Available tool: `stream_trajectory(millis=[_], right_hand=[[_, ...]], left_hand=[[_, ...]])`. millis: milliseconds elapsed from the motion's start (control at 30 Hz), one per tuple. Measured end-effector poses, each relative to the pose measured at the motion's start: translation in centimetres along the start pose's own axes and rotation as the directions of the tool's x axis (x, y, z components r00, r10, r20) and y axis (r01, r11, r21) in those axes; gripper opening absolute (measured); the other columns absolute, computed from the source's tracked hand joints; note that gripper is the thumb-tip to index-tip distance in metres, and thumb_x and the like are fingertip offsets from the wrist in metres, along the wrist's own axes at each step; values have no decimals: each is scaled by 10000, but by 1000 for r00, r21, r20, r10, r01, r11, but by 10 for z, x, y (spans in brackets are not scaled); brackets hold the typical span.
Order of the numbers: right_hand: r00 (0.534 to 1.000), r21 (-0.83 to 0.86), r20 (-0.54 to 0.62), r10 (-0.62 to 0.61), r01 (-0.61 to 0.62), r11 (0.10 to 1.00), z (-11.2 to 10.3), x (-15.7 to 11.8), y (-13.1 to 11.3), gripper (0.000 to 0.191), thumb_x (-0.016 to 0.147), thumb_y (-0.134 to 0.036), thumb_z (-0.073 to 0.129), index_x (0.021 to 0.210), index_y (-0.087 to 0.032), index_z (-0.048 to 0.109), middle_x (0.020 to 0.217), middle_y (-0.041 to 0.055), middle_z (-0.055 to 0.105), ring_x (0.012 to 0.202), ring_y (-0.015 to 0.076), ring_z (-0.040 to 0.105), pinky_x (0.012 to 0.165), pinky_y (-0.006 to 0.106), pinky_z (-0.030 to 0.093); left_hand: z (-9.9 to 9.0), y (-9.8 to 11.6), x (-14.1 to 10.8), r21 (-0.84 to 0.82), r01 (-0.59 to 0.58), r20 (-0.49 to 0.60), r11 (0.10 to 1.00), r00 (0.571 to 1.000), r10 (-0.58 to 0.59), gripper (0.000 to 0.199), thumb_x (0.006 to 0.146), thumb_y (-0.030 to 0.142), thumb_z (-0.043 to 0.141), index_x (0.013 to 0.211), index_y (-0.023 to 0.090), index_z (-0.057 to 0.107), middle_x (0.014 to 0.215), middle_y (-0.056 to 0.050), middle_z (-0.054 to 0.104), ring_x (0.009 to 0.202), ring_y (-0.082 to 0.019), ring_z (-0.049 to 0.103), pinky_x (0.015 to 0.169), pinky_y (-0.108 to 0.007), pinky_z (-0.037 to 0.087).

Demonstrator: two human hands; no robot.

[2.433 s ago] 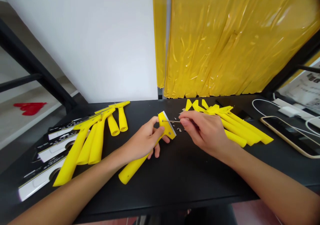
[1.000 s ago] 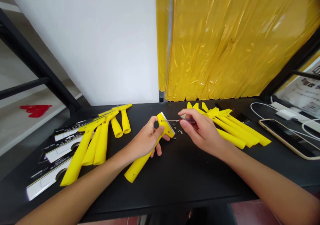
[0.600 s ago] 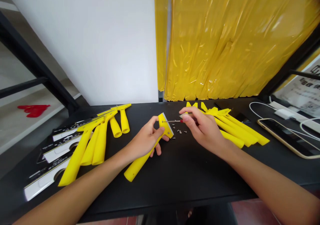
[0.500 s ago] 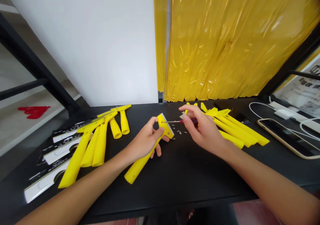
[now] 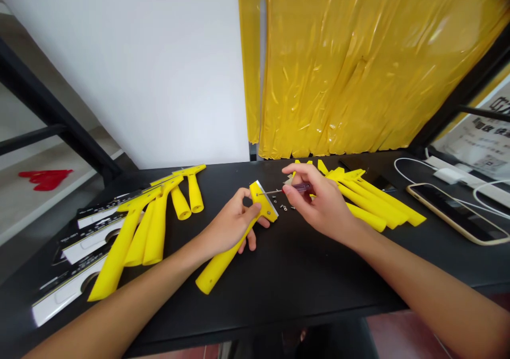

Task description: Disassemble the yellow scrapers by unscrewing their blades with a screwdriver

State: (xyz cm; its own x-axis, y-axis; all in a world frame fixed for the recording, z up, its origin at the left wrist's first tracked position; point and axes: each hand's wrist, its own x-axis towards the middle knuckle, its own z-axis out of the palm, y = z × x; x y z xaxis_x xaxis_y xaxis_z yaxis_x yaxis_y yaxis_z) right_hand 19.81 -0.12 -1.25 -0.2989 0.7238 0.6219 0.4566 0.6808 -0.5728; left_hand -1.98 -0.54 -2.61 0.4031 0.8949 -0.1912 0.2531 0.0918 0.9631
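yellow scraper under the screwdriver

yellow scraper (image 5: 218,266) held in the left hand (image 5: 227,223), fingers (image 5: 244,199) curled round its head above the black counter (image 5: 303,279). right hand (image 5: 322,207) pinches a screwdriver (image 5: 297,188), its tip at the scraper's head; loose screws (image 5: 283,207) lie just beside.

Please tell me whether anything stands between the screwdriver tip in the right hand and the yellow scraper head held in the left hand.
Nothing visible does. The shaft of the small screwdriver in the right hand runs unobstructed to the head of the yellow plastic scraper, held in the left hand. The tip appears to reach it. The loose screws lie below the shaft, out of its line.
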Motion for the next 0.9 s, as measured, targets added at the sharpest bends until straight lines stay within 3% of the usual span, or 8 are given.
stream_trajectory(millis=[200, 400, 733, 900], right_hand=[[996, 52, -80, 35, -30, 998, -1, 2, -1, 143, 966, -322, 590, 1070, -230, 624, 922, 30, 644, 687, 136, 585, 587, 275, 474], [997, 23, -79, -19, 21, 1000, -2, 3, -4, 83, 972, -296, 590, 962, -223, 628, 862, 19, 607, 674, 129, 551, 578, 278, 439], [995, 9, -46, -94, 95, 995, -3, 4, -6, 81, 987, -279, 564, 960, -227, 619, 870, 25, 606, 713, 141, 555, 613, 284, 452], [992, 23, -105, -72, 75, 997, -5, 2, -5, 92, 992, -294, 561, 972, -232, 625, 850, 17, 601, 705, 142, 555, 630, 296, 453]], left_hand=[[0, -1, 0, -9, 15, 21, 1000, 1000, -14, 309, 992, 504, 512, 1057, 252, 348, 902, -71, 732, 397, -140, 631, 284, -182, 403], [-1, -4, 0, 5, 9, 28, 1000, 1000, -9, 300, 994, 504, 501, 1074, 257, 351, 875, -42, 701, 413, -152, 640, 288, -201, 426], [0, -3, 1, 24, -6, 29, 1000, 1000, 6, 315, 992, 496, 507, 1153, 250, 393, 873, -47, 698, 418, -148, 638, 291, -197, 428], [-6, 7, -1, 23, -51, 23, 998, 998, 51, 321, 976, 488, 547, 1153, 252, 422, 894, -51, 716, 426, -144, 635, 297, -193, 419]])
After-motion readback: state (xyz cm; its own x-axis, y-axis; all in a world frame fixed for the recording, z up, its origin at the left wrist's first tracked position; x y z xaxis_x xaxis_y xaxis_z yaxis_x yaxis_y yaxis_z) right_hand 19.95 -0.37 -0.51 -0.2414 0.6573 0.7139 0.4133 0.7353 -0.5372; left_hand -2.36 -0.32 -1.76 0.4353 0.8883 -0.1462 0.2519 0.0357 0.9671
